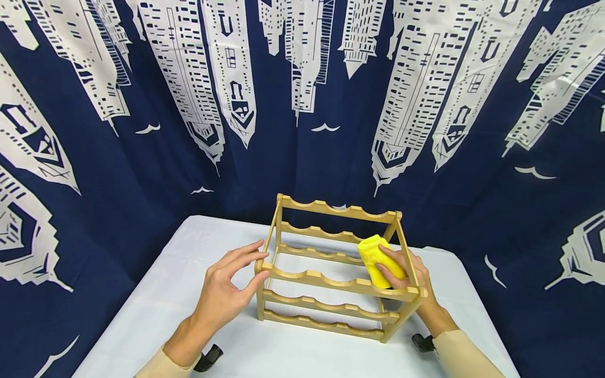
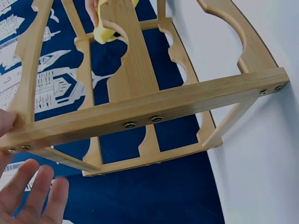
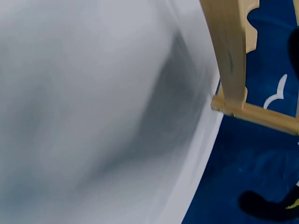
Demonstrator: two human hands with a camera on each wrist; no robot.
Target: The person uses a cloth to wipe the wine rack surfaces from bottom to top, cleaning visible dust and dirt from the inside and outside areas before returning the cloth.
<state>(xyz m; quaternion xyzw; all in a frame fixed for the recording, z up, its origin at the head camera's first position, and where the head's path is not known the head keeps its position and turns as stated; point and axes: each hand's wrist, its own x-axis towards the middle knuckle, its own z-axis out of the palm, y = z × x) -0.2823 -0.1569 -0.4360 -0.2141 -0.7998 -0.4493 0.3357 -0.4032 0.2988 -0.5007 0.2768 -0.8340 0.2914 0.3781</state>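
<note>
A pale wooden wine rack (image 1: 326, 279) with scalloped rails stands on the white table. My left hand (image 1: 231, 278) is at its front left corner, thumb at the front rail and extended fingers by the left side. In the left wrist view, several fingertips (image 2: 39, 191) of that hand hang apart below the rack's wooden post (image 2: 154, 105). My right hand (image 1: 406, 270) reaches around the right end and grips a folded yellow cloth (image 1: 375, 257) inside the frame. The right wrist view shows part of the rack (image 3: 229, 56), but the right hand's grip is not visible there.
The white table (image 1: 227, 341) extends around the rack. Behind it hangs a dark blue curtain (image 1: 302, 163) printed with white buildings and birds. Black objects lie at the left wrist (image 1: 208, 358) and right wrist (image 1: 422, 343).
</note>
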